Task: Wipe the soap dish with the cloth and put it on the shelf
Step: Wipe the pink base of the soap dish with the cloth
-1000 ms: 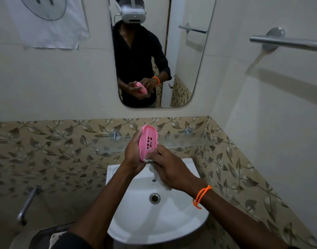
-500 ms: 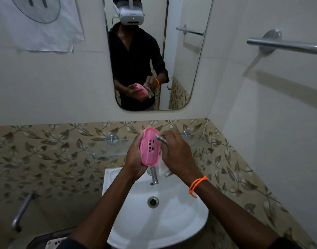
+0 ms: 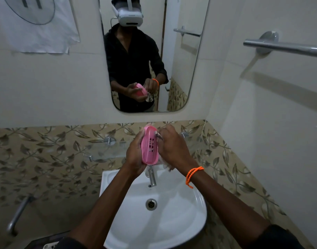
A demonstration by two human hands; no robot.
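The pink soap dish (image 3: 149, 146) is gripped on its left side by the left hand (image 3: 134, 155), fingers curled round its back, and is held on edge above the basin, its slotted inside turned toward the camera; a grey cloth (image 3: 158, 137) is pinched in the curled fingers of the right hand (image 3: 172, 148) and pressed against the dish's upper right rim, more cloth showing below that hand; an orange cord bracelet (image 3: 193, 175) is worn on the right wrist; behind the hands a glass shelf (image 3: 107, 150) is fixed to the leaf-patterned tiles; below, a tap (image 3: 152, 177) and a white basin (image 3: 172, 221) are seen; the scene is repeated in the mirror (image 3: 179, 69) above; a towel rail (image 3: 283, 47) is mounted on the right wall
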